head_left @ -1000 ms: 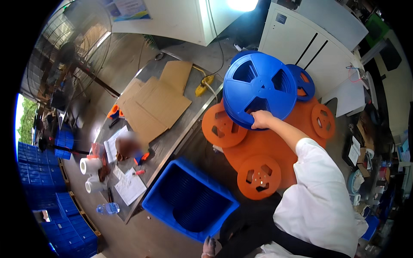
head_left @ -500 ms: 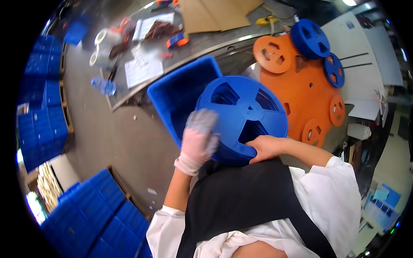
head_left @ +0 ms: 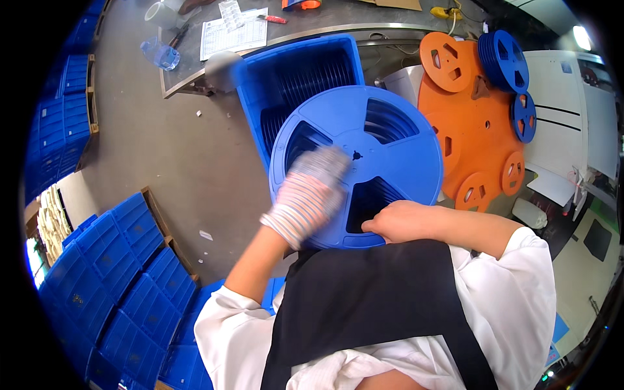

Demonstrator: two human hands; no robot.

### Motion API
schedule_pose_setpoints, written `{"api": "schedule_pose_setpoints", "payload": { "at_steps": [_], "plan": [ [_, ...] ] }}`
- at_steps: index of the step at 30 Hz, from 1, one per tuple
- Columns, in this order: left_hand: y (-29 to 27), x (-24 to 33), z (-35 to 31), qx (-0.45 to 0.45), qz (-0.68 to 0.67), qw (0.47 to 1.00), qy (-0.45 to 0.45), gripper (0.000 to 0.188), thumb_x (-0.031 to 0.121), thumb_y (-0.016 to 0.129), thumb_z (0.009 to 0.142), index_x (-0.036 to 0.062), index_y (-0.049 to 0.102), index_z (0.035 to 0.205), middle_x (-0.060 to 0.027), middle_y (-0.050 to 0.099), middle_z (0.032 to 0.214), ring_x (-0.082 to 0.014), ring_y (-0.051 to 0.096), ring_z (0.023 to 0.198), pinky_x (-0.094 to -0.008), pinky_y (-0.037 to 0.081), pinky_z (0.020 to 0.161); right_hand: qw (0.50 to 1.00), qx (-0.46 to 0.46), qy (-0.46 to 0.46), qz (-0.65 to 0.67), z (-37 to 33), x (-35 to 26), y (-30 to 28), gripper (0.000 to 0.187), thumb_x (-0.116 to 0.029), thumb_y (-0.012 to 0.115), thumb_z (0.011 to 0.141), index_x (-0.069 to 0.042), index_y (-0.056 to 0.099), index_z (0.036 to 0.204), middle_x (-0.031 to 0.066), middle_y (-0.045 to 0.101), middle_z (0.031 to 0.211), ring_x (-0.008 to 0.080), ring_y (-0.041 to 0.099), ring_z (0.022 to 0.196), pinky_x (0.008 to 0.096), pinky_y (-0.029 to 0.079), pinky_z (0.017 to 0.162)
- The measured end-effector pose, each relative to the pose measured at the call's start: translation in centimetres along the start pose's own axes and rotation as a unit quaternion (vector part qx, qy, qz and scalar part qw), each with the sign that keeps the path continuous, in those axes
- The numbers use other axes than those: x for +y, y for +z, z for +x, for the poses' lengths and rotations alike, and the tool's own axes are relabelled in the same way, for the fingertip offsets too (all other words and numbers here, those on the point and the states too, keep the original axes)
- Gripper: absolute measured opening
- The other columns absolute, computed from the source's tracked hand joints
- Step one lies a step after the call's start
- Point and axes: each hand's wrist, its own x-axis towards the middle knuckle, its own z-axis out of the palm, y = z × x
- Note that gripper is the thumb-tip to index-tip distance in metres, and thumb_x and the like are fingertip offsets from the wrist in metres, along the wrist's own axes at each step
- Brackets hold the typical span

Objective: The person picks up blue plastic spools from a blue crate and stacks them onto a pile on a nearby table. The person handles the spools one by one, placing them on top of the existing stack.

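Note:
A stack of blue plastic reels (head_left: pixel 390 166) stands in front of my body, its round face with three cut-out windows turned up toward me. My bare right hand (head_left: pixel 403 221) grips the stack at the lower window, with fingertips hooked inside the opening. Over the left part of the face is my left hand (head_left: pixel 312 185), in a striped white and pink glove. Motion smears its fingers, and I cannot tell whether they touch the reel. Just beyond the stack, a blue bin (head_left: pixel 244 97) holds rows of thin dark-looking discs, seen edge on.
An orange round plate (head_left: pixel 465 140) at the right carries orange reels (head_left: pixel 445 62) and blue reels (head_left: pixel 507 62). A metal-edged table (head_left: pixel 286 39) at the back bears a printed sheet (head_left: pixel 227 36) and a plastic bottle (head_left: pixel 160 54). Blue crates (head_left: pixel 123 253) are piled at the left.
My left hand has moved from the stack's left side to over its face. The reel face now looks rounder and larger, and the view has shifted. My right hand keeps its hold.

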Motion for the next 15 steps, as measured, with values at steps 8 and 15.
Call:
{"api": "schedule_pose_setpoints", "payload": {
  "at_steps": [8,15],
  "plan": [
    [1.2,5.3,0.9,0.033,0.004,0.993,0.113,0.057,0.029,0.054,0.089,0.0019,0.044,0.139,-0.0206,0.044,0.144,-0.0346,0.038,0.138,-0.0466,0.022,0.117,0.999,0.029,0.012,-0.014,-2.0,0.0,1.2,0.021,-0.010,0.060,0.079,-0.003,0.062,0.098,0.0190,0.067,0.082,0.0391,0.065,0.083,0.0483,0.051,0.070],
    [1.7,-3.9,7.7,0.038,0.142,0.989,-0.023,0.050,0.028,0.039,0.098,0.0033,0.043,0.141,-0.0214,0.041,0.148,-0.0333,0.034,0.141,-0.0473,0.021,0.117,0.999,0.033,0.020,-0.019,-3.9,-1.0,2.5,0.022,-0.010,0.061,0.078,-0.003,0.062,0.099,0.0193,0.068,0.083,0.0386,0.066,0.084,0.0487,0.051,0.072]
  ]
}}
